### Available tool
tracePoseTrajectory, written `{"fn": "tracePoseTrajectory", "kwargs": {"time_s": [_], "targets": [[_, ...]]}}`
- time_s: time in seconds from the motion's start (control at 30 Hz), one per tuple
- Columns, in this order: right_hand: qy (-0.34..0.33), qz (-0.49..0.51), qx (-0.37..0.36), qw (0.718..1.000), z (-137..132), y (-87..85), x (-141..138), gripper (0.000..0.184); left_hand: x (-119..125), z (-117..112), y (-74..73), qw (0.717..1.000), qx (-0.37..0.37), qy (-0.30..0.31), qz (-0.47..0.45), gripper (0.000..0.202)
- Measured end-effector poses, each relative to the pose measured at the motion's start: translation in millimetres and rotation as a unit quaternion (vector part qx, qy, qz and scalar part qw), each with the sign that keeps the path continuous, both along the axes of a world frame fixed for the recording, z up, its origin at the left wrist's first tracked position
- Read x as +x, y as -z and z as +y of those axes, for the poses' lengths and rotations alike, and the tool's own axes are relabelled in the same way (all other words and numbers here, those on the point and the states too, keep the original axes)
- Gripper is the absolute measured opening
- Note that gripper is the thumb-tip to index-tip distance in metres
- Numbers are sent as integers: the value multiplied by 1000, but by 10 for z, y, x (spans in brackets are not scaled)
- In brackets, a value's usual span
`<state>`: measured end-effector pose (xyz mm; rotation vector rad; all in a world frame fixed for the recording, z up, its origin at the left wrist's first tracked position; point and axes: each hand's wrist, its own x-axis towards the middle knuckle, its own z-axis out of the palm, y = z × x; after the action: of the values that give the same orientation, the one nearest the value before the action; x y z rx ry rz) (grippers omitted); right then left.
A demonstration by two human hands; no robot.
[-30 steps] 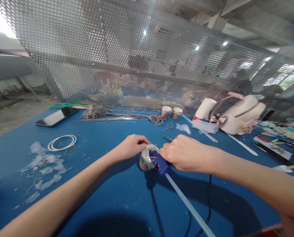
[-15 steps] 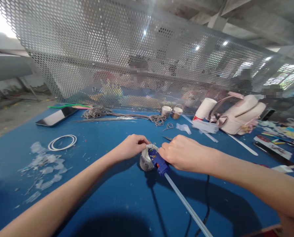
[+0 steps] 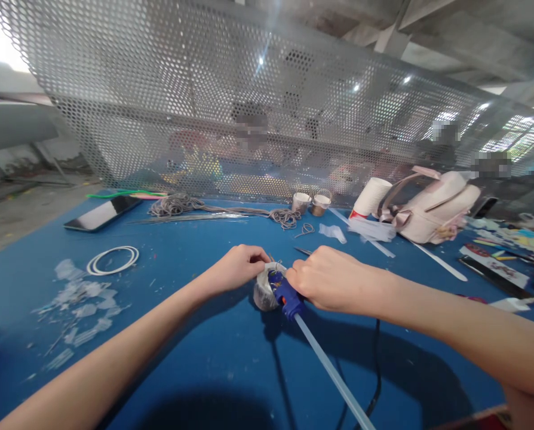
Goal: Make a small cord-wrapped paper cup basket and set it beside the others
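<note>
My right hand (image 3: 325, 278) is closed around a blue hot glue gun (image 3: 287, 297), and a long translucent glue stick (image 3: 330, 367) sticks out of its back end toward me. The gun's front end is over a small whitish-grey cup (image 3: 264, 292) on the table; its nozzle is hidden from me. With thumb and fingers together, my left hand (image 3: 242, 264) grips the cup's rim from the left. A thin metal point (image 3: 303, 251) shows just beyond my right hand, its other end hidden.
Grey cord (image 3: 177, 205), a tablet (image 3: 101, 213), two small cups (image 3: 301, 203) and stacked paper cups (image 3: 372, 197) line the back, before a perforated metal screen (image 3: 159, 89). A pink backpack (image 3: 437, 209) stands right; white rings (image 3: 112, 261) and plastic scraps (image 3: 85, 307) lie left. A black cable (image 3: 377, 370) trails near me.
The glue gun and my right hand have shifted very slightly left, and the glue stick's back end has swung a little left. My left hand keeps its hold on the cup.
</note>
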<state>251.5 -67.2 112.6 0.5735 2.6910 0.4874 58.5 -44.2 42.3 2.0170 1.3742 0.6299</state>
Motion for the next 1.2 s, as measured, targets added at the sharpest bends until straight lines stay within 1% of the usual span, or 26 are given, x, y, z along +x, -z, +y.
{"fn": "tracePoseTrajectory", "kwargs": {"time_s": [0.1, 0.23, 0.4, 0.53, 0.6, 0.67, 0.8, 0.93, 1.2], "targets": [[-7, 5, -1, 1000, 13, 8, -7, 18, -2, -1, -1, 1000, 3, 0, 2, 28], [11, -1, -1, 1000, 6, 2, 2, 19, -3, 3, 3, 1000, 2, 1, -4, 28], [45, 0, -4, 999, -46, -101, 38, 19, -2, 3, 12, 1000, 1, -2, -1, 26], [82, 55, -39, 994, -68, -217, 181, 17, 9, -19, 7, 1000, -2, -5, -1, 23], [96, 101, -55, 989, -62, -233, 288, 14, 21, -34, 9, 1000, 5, -6, 7, 20], [103, 147, -60, 982, -46, -211, 393, 12, 37, -46, 18, 999, 23, -7, 32, 16], [101, 210, -73, 970, -18, -117, 529, 11, 69, -50, 39, 989, 71, -7, 133, 13], [94, 234, -95, 963, -11, -57, 546, 10, 79, -30, 44, 978, 93, 5, 189, 15], [73, 274, -93, 954, 61, 49, 554, 7, 62, 25, 76, 947, 120, 19, 299, 15]]}}
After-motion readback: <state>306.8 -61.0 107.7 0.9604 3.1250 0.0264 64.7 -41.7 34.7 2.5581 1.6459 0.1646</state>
